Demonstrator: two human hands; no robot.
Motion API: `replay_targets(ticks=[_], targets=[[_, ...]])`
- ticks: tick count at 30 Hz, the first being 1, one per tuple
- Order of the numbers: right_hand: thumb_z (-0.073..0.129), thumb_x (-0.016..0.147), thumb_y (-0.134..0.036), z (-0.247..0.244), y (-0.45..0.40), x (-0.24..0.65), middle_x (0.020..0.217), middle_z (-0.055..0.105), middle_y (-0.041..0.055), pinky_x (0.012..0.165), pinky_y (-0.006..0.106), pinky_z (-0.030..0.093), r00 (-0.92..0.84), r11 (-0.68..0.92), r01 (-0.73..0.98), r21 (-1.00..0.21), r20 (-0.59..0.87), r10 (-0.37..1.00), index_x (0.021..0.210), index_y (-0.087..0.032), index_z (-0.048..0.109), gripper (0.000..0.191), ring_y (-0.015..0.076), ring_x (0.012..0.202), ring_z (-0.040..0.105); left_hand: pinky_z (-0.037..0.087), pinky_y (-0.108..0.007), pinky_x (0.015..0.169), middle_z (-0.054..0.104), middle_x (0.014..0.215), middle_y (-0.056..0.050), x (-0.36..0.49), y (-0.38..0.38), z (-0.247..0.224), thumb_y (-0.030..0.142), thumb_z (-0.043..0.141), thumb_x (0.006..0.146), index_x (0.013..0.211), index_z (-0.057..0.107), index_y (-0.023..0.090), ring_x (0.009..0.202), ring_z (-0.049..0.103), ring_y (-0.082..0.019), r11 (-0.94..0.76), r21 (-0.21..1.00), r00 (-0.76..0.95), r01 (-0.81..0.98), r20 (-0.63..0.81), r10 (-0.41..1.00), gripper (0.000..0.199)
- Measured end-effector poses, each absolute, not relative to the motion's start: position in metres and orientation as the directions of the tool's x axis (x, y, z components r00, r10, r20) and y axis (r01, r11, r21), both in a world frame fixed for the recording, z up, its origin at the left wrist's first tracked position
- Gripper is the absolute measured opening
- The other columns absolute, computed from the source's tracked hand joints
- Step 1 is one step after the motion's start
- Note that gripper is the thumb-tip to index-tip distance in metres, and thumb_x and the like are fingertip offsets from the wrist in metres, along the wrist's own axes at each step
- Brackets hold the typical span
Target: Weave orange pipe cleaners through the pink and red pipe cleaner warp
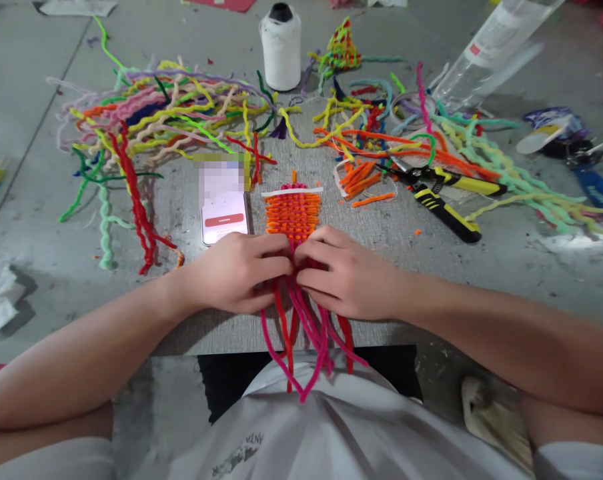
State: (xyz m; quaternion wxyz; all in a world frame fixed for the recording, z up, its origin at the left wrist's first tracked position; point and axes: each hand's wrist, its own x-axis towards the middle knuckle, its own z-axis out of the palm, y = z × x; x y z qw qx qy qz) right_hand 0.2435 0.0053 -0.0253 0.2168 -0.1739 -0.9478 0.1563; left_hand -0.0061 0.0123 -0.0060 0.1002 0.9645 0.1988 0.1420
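Observation:
A small woven piece (292, 217) of orange and magenta fuzzy strands, like pipe cleaners, lies flat in front of me. A thin white strip (292, 192) crosses its top. My left hand (244, 270) and my right hand (349, 273) meet at its lower edge, fingers curled and pressed together on the strands there. The exact spot they pinch is hidden under the fingers. From below the hands, long magenta strands (309, 320) and red strands (284, 327) hang down over the table's front edge toward my lap.
Left are a phone (225, 207) and a heap of colourful strands (171, 120). A white thread cone (281, 50) stands behind. Rightward lie yellow-black pliers (444, 207), cut orange pieces (361, 179), pale green strands (501, 157), keys (584, 153) and a clear bottle (491, 50).

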Motion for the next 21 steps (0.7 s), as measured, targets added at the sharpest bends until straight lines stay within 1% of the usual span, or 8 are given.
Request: replay_targets(ticks=[4, 6, 9, 12, 15, 18, 21], targets=[[0.054, 0.1, -0.017, -0.025, 0.007, 0.245, 0.119, 0.071, 0.0108, 0.101, 0.047, 0.045, -0.871, 0.901, 0.218, -0.376, 0.342, 0.354, 0.104, -0.017, 0.07, 0.016, 0.0297, 0.117, 0.046, 0.043, -0.029, 0.054, 0.065, 0.085, -0.005, -0.006, 0.014, -0.006, 0.024, 0.05, 0.095, 0.086, 0.068, 0.019, 0.065, 0.059, -0.015, -0.91, 0.246, 0.894, 0.334, 0.223, 0.389, 0.021], [0.054, 0.098, -0.014, -0.026, 0.008, 0.244, 0.12, 0.072, 0.0099, 0.1, 0.047, 0.043, -0.876, 0.903, 0.209, -0.375, 0.338, 0.343, 0.106, -0.017, 0.068, 0.017, 0.0301, 0.119, 0.046, 0.043, -0.028, 0.056, 0.066, 0.083, -0.005, -0.006, 0.015, -0.008, 0.025, 0.05, 0.097, 0.083, 0.068, 0.019, 0.066, 0.06, -0.015, -0.914, 0.248, 0.9, 0.32, 0.223, 0.376, 0.024], [0.055, 0.096, -0.011, -0.029, 0.01, 0.243, 0.115, 0.072, 0.0097, 0.094, 0.044, 0.04, -0.887, 0.903, 0.205, -0.378, 0.318, 0.335, 0.106, -0.016, 0.067, 0.017, 0.0284, 0.112, 0.048, 0.044, -0.028, 0.058, 0.069, 0.083, -0.005, -0.006, 0.015, -0.01, 0.026, 0.051, 0.099, 0.084, 0.07, 0.02, 0.07, 0.063, -0.015, -0.921, 0.249, 0.906, 0.299, 0.229, 0.356, 0.024], [0.054, 0.094, -0.009, -0.031, 0.012, 0.244, 0.11, 0.072, 0.0097, 0.092, 0.042, 0.038, -0.894, 0.906, 0.193, -0.377, 0.314, 0.321, 0.107, -0.016, 0.067, 0.019, 0.0265, 0.107, 0.048, 0.043, -0.028, 0.058, 0.069, 0.083, -0.004, -0.005, 0.015, -0.012, 0.027, 0.052, 0.1, 0.085, 0.07, 0.02, 0.069, 0.064, -0.014, -0.925, 0.226, 0.901, 0.305, 0.245, 0.357, 0.024], [0.054, 0.094, -0.008, -0.03, 0.014, 0.246, 0.106, 0.073, 0.009, 0.092, 0.041, 0.037, -0.894, 0.907, 0.178, -0.382, 0.322, 0.312, 0.108, -0.016, 0.067, 0.021, 0.0259, 0.106, 0.049, 0.042, -0.028, 0.057, 0.071, 0.085, -0.002, -0.005, 0.014, -0.014, 0.025, 0.054, 0.1, 0.088, 0.069, 0.019, 0.069, 0.064, -0.014, -0.92, 0.205, 0.888, 0.334, 0.261, 0.38, 0.021], [0.053, 0.094, -0.008, -0.029, 0.015, 0.249, 0.107, 0.075, 0.009, 0.092, 0.041, 0.037, -0.892, 0.904, 0.177, -0.388, 0.326, 0.314, 0.107, -0.016, 0.068, 0.022, 0.026, 0.108, 0.051, 0.042, -0.028, 0.056, 0.069, 0.083, -0.001, -0.004, 0.012, -0.016, 0.024, 0.055, 0.099, 0.093, 0.07, 0.019, 0.067, 0.064, -0.014, -0.904, 0.19, 0.872, 0.383, 0.247, 0.422, 0.017], [0.052, 0.096, -0.009, -0.027, 0.014, 0.25, 0.103, 0.076, 0.009, 0.092, 0.042, 0.038, -0.889, 0.908, 0.168, -0.383, 0.338, 0.307, 0.101, -0.016, 0.07, 0.02, 0.0261, 0.11, 0.052, 0.042, -0.028, 0.057, 0.069, 0.085, -0.001, -0.003, 0.01, -0.016, 0.023, 0.056, 0.098, 0.098, 0.07, 0.019, 0.068, 0.064, -0.014, -0.882, 0.203, 0.858, 0.426, 0.218, 0.465, 0.014]])
